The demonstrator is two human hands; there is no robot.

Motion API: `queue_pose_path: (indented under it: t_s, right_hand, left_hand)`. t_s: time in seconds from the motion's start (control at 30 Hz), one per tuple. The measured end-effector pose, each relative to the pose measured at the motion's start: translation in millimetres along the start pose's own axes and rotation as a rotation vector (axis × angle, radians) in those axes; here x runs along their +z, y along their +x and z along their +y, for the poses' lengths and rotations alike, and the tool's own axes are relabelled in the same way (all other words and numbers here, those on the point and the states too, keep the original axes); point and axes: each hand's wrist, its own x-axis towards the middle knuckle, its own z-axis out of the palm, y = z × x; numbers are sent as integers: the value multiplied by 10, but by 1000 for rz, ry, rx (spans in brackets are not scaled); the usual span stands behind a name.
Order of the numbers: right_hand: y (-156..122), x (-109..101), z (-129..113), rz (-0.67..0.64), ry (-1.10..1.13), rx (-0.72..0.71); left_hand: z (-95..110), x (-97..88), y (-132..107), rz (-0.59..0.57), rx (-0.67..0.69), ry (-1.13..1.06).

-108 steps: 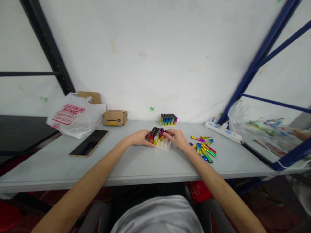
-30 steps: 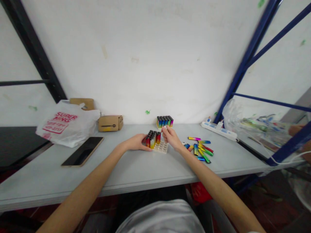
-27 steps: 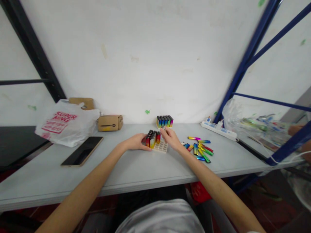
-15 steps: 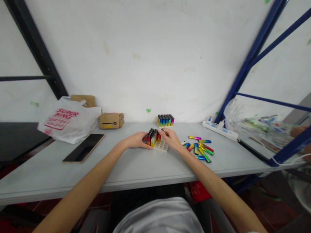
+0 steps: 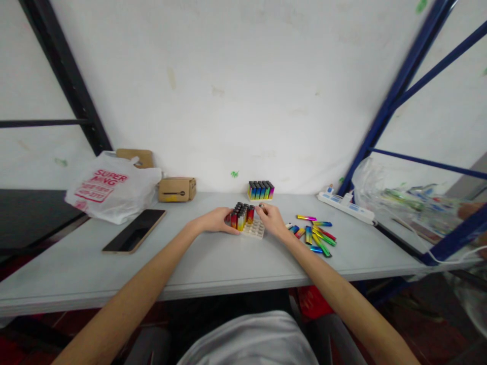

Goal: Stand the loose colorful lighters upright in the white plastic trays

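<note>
A pale tray (image 5: 254,229) with a grid of holes lies on the table in front of me, several red, silver and yellow lighters (image 5: 241,217) standing upright in its left and back part. My left hand (image 5: 219,221) is closed around the tray's left end, thumb in front, fingers partly hidden behind the lighters. Above the tray's right back side is my right hand (image 5: 271,218), its fingers pinched on a lighter (image 5: 262,206) of which only the metallic top shows. To the right of this hand, several loose shiny lighters (image 5: 308,234) lie in a scattered pile.
A full block of rainbow lighters (image 5: 261,190) stands against the wall. On the left are a phone (image 5: 134,231), a white plastic bag (image 5: 114,187) and a cardboard box (image 5: 177,189). A power strip (image 5: 345,207) lies at the right, near a blue frame post (image 5: 384,109).
My right hand has shifted slightly right, away from the standing lighters, uncovering more of the tray. My left hand keeps its hold. The whole view has shifted a little.
</note>
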Motion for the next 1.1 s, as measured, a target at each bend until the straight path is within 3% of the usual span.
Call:
queue_pose_path:
  t_s: [0.7,0.87,1.1]
  right_hand:
    - [-27,-69,-132,-35,-14,-62]
    - [-1,-124,-122,46,-110,-140]
    - [-21,-162,-155,-117,-176,-141]
  left_hand:
    - [-31,4,18,0,-2,53]
    - [-33,8,19,-12,8,38]
    - [-32,14,12,4,-3,47]
